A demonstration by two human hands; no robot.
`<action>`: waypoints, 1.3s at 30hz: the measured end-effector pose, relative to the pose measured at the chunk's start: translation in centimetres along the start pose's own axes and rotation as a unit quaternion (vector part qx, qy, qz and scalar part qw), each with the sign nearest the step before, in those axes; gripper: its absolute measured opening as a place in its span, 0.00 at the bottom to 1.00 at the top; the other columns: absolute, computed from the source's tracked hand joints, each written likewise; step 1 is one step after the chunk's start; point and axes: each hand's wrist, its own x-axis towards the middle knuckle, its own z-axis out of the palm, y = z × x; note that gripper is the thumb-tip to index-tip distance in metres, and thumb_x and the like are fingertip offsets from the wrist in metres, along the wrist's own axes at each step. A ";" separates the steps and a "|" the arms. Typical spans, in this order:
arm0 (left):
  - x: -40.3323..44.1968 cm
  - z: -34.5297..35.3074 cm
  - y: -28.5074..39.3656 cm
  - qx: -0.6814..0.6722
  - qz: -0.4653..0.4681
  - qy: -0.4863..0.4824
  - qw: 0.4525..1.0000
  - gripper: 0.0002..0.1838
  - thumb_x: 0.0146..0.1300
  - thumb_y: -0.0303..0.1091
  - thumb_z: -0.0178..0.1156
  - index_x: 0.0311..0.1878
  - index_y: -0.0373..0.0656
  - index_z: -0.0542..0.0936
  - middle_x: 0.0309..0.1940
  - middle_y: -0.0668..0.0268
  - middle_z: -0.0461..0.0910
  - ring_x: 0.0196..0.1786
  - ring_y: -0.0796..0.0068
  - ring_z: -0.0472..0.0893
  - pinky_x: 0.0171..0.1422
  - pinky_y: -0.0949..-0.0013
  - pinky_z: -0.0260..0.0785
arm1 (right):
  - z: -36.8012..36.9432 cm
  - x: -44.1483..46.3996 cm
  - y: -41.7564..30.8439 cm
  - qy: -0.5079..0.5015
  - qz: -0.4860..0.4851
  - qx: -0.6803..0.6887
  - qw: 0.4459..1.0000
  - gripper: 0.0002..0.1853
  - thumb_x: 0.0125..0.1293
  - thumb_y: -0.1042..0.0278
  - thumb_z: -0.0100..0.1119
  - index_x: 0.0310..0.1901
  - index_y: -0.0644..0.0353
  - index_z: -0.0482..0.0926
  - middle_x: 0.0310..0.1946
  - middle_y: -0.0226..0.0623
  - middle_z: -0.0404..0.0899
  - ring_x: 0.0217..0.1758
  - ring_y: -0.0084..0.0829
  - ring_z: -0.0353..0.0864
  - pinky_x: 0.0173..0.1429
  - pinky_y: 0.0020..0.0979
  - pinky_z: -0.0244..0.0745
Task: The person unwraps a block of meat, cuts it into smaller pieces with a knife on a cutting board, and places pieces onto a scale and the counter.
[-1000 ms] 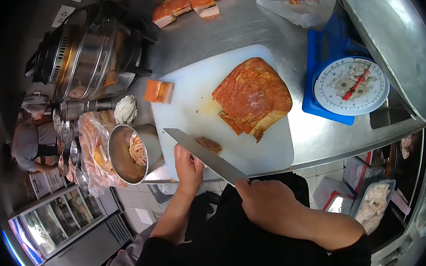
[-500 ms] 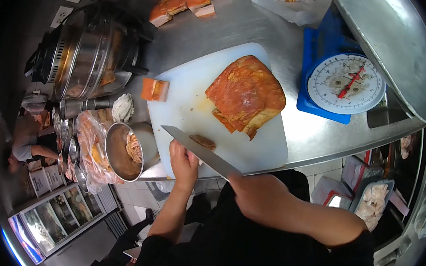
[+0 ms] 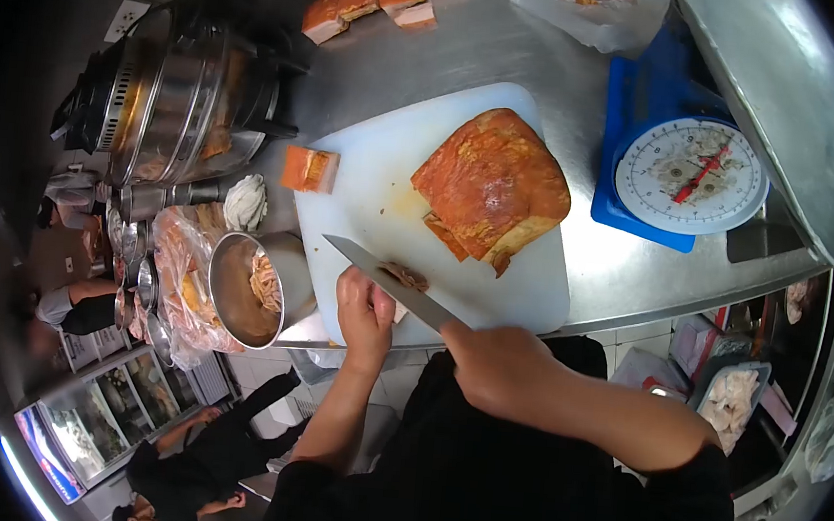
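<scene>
My right hand grips the handle of a large kitchen knife, whose blade lies slantwise across the near part of a white cutting board. My left hand is curled close to the blade, on its near side. A pale bit of a meat piece shows at its fingers; the rest is hidden. Brown sliced meat lies just beyond the blade. Farther up the board rests a big slab of roast pork with orange-brown skin. A smaller pork block sits at the board's left edge.
Left stand a metal bowl with meat strips, a plastic bag of meat, a white cloth and a glass-bodied oven. Pork blocks line the back. A blue dial scale stands right. Behind is a person.
The view has shifted slightly. The knife blade has moved a little against the meat, and the brown slices beyond it look more spread. A person in black has come further into view at lower left.
</scene>
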 end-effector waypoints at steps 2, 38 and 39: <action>0.1 0.2 0.2 -0.005 0.006 0.006 1.000 0.12 0.69 0.32 0.57 0.51 0.36 0.77 0.54 0.48 0.78 0.57 0.46 0.75 0.63 0.52 0.69 | -1.7 -2.0 -1.1 -0.089 0.109 0.034 0.990 0.09 0.64 0.78 0.53 0.46 0.67 0.71 0.24 0.54 0.81 0.32 0.58 0.84 0.38 0.53 0.80; 1.0 -4.1 0.1 0.023 0.045 0.112 0.992 0.31 0.46 0.28 0.73 0.57 0.40 0.75 0.55 0.52 0.73 0.58 0.51 0.74 0.64 0.56 0.69 | 1.7 -4.0 3.4 -0.010 0.187 -0.091 0.978 0.22 0.67 0.64 0.57 0.60 0.65 0.73 0.44 0.59 0.85 0.50 0.58 0.85 0.60 0.54 0.77; 2.8 -5.1 0.1 0.063 0.033 0.110 0.991 0.30 0.47 0.30 0.72 0.56 0.40 0.76 0.53 0.52 0.75 0.57 0.50 0.75 0.64 0.55 0.70 | 1.8 -4.1 3.2 -0.007 0.190 -0.097 0.977 0.21 0.67 0.65 0.56 0.59 0.65 0.73 0.44 0.58 0.85 0.50 0.58 0.85 0.60 0.54 0.77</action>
